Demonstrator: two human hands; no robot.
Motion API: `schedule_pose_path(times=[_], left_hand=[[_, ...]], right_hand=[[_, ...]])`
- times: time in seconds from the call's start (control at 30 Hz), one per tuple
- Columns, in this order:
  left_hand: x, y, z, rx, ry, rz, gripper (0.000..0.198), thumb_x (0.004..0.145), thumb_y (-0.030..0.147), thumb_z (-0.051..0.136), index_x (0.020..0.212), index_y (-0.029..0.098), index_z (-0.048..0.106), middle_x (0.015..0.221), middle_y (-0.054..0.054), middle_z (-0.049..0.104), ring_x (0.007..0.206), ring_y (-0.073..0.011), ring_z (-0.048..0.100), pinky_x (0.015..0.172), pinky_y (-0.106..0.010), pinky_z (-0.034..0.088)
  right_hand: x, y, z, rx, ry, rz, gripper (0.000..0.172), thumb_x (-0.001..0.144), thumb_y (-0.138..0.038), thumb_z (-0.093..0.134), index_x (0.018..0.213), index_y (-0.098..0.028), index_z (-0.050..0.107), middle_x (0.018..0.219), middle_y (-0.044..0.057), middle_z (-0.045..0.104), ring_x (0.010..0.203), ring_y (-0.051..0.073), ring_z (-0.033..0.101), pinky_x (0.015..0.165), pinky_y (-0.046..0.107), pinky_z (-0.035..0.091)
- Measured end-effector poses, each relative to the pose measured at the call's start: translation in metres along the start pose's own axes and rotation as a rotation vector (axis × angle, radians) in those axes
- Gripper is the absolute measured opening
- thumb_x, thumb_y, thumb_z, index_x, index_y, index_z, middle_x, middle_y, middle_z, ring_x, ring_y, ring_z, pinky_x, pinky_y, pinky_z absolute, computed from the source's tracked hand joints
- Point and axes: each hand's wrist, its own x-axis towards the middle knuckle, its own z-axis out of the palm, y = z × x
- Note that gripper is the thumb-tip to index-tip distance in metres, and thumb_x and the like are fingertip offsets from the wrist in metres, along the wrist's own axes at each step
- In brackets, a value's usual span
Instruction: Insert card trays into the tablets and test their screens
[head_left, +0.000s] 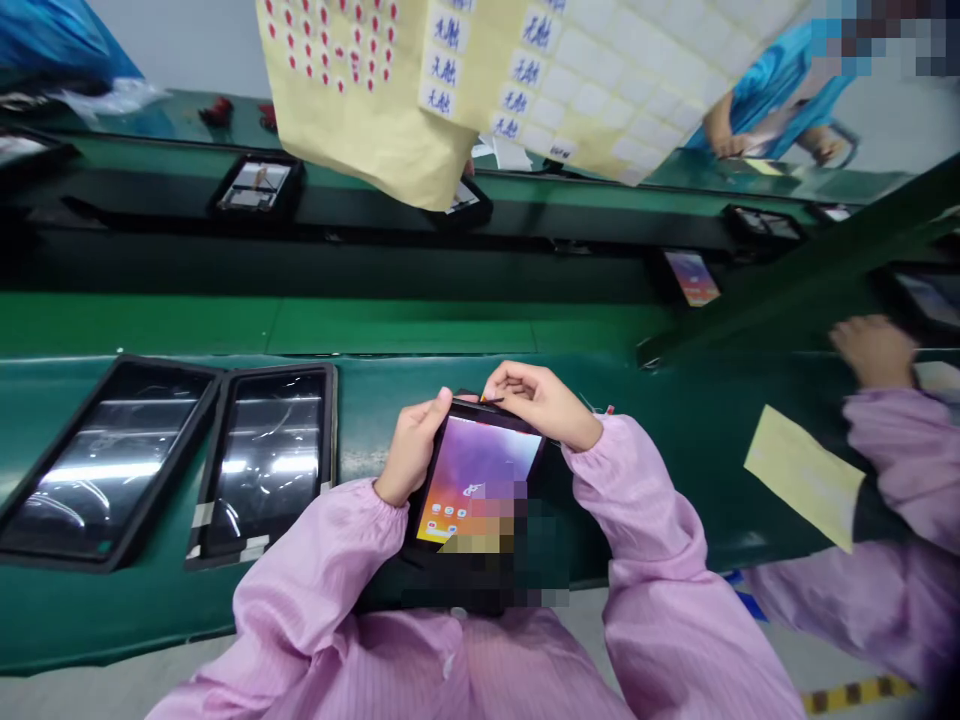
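Note:
A tablet [480, 465] with a lit purple-to-orange home screen is tilted up in front of my body. My left hand [412, 445] grips it by the upper left edge, thumb along the rim. Closed in a pinch, my right hand [541, 400] is at the tablet's top edge. A thin dark piece [492, 401] shows by its fingertips; its kind is unclear. Blurred blocks cover the lower right of the screen.
To the left lie two dark framed screens [270, 450] [112, 455]. Yellow sticker sheets [360, 110] hang above. Tablets in black trays [259, 187] stand on the dark line behind. At right are a yellow paper [806, 475], a slanting green bar [810, 260] and a co-worker's hand [874, 350].

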Motion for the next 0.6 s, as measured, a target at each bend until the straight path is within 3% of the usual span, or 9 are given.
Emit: schedule_pose_path(times=[0.17, 0.37, 0.43, 0.53, 0.6], left_hand=[[-0.015, 0.001, 0.001, 0.001, -0.064, 0.070, 0.049, 0.082, 0.055, 0.062, 0.097, 0.011, 0.075, 0.083, -0.010, 0.074, 0.069, -0.0187, 0.068, 0.062, -0.026, 0.050], [-0.025, 0.005, -0.001, 0.085, -0.070, 0.173, 0.048, 0.086, 0.055, 0.055, 0.089, 0.011, 0.075, 0.082, -0.010, 0.073, 0.068, -0.0183, 0.066, 0.062, -0.027, 0.050], [-0.030, 0.013, 0.000, 0.195, -0.087, 0.307, 0.043, 0.088, 0.051, 0.053, 0.085, 0.013, 0.073, 0.084, -0.009, 0.073, 0.073, -0.0187, 0.067, 0.066, -0.028, 0.051], [-0.041, 0.029, 0.004, 0.439, -0.139, 0.550, 0.025, 0.082, 0.038, 0.065, 0.093, 0.016, 0.065, 0.084, -0.006, 0.071, 0.078, -0.0178, 0.068, 0.073, -0.027, 0.052], [-0.048, 0.036, 0.007, 0.573, -0.161, 0.667, 0.028, 0.075, 0.027, 0.072, 0.099, 0.018, 0.058, 0.084, -0.004, 0.070, 0.076, -0.0153, 0.068, 0.072, -0.024, 0.053]], right_hand=[[-0.024, -0.018, 0.003, -0.072, 0.040, -0.038, 0.026, 0.079, -0.043, 0.065, 0.074, -0.019, 0.059, 0.067, -0.001, 0.059, 0.061, 0.011, 0.053, 0.058, 0.025, 0.043], [-0.040, -0.027, 0.019, -0.098, 0.117, -0.075, 0.021, 0.082, -0.040, 0.062, 0.076, -0.020, 0.059, 0.068, 0.000, 0.059, 0.057, 0.010, 0.052, 0.052, 0.023, 0.041], [-0.044, -0.031, 0.024, -0.128, 0.122, -0.109, 0.018, 0.083, -0.037, 0.060, 0.077, -0.020, 0.059, 0.067, -0.001, 0.059, 0.055, 0.009, 0.050, 0.051, 0.023, 0.041], [-0.051, -0.038, 0.031, -0.181, 0.121, -0.146, 0.013, 0.085, -0.033, 0.059, 0.079, -0.021, 0.059, 0.065, -0.003, 0.057, 0.051, 0.008, 0.047, 0.049, 0.021, 0.040], [-0.056, -0.041, 0.035, -0.210, 0.116, -0.150, 0.012, 0.085, -0.032, 0.059, 0.079, -0.021, 0.059, 0.063, -0.003, 0.056, 0.049, 0.007, 0.047, 0.048, 0.021, 0.040]])
